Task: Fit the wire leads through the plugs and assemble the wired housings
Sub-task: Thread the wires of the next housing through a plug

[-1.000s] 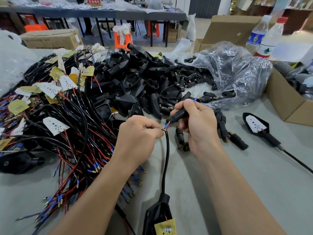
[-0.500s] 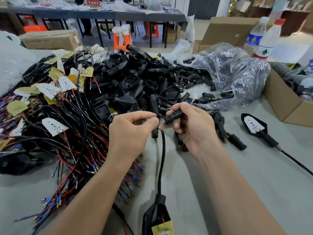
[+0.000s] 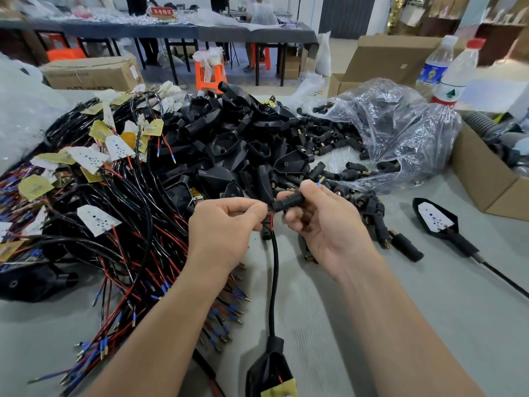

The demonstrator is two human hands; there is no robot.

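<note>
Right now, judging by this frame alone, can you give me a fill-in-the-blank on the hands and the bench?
The right hand grips a black ___.
The left hand pinches the leads of a black cable that runs down to a ___.
One bottle has a white cap, the other bottle a ___ one.
The finished assembly lies on the table to the person's ___.
Missing: plug; housing; red; right.

A red-capped bottle (image 3: 458, 77) stands beside a blue-labelled bottle (image 3: 435, 68).
</note>
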